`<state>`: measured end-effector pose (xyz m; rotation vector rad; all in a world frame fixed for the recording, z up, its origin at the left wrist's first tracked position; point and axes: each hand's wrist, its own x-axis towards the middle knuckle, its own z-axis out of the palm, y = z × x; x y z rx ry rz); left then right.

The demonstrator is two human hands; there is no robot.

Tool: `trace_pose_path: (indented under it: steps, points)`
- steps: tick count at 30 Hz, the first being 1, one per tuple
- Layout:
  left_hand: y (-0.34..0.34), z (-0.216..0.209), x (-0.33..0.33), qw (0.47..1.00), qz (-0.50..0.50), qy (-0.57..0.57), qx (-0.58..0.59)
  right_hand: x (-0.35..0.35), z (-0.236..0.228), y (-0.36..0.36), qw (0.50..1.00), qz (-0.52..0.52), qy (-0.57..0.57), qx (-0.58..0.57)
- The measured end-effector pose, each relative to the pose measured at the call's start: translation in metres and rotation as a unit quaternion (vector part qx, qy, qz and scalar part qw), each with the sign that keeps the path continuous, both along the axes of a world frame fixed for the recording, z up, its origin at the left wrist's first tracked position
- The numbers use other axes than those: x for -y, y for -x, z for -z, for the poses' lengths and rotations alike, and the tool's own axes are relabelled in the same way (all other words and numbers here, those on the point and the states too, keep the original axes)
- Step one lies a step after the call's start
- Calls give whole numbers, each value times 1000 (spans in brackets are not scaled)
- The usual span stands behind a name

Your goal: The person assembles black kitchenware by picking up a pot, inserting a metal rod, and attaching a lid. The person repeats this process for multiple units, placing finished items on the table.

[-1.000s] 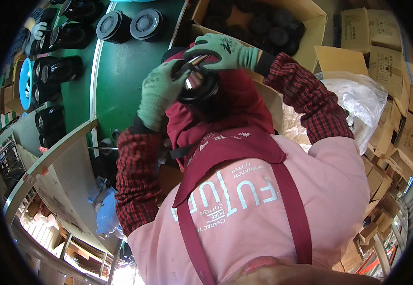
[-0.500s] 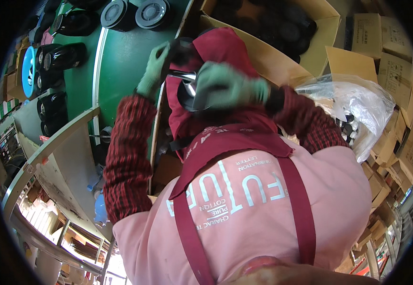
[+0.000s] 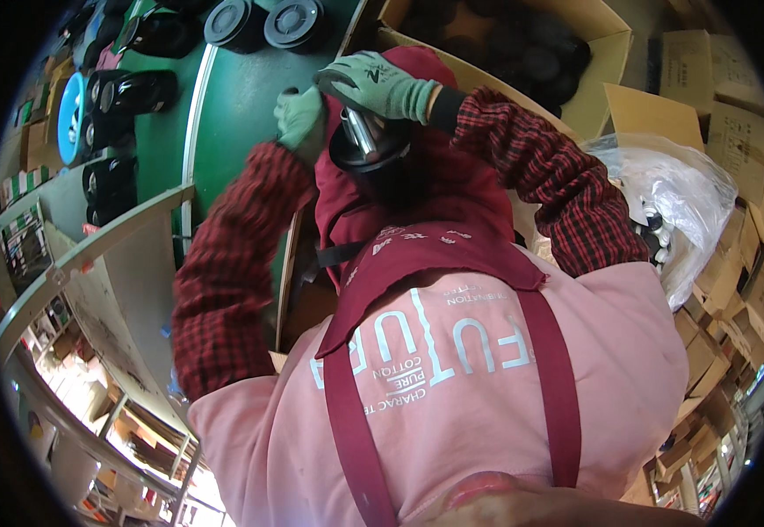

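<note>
Our right hand [image 3: 373,83] holds a round black part [image 3: 371,149], our left hand [image 3: 301,119] touches it, brown cardboard boxes [image 3: 615,97] behind

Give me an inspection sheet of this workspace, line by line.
Surface: green belt, bare in the middle.
Job's things: black round part with a metal shaft, held at the apron.
Clutter: black round parts at the belt's far end, more along its left edge.
Grips: right hand on top of the part; left hand beside it, contact hidden.
Cables: nothing seen.
Surroundings: open box of black parts, clear bag, stacked cartons, grey shelf.
</note>
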<state>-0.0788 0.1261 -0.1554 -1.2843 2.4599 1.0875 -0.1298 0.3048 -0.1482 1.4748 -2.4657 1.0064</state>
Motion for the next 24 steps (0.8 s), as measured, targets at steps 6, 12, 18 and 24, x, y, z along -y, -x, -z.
trace_pose_path:
  steps: [6, 12, 18, 24]
  points:
    - [-43, -156, -22, 898, 198, -362, 154, 38, -5, 9, 986, -95, -69, -118]
    - [-52, -126, -43, 926, 371, 1, 75, 47, 9, -19, 993, -9, -114, 25]
    - [-55, -114, -14, 814, 561, 130, -75, -18, -45, -42, 974, 154, -164, -8]
    - [-17, -76, 15, 697, 662, 200, -191, -44, -77, -67, 969, 185, -164, 13]
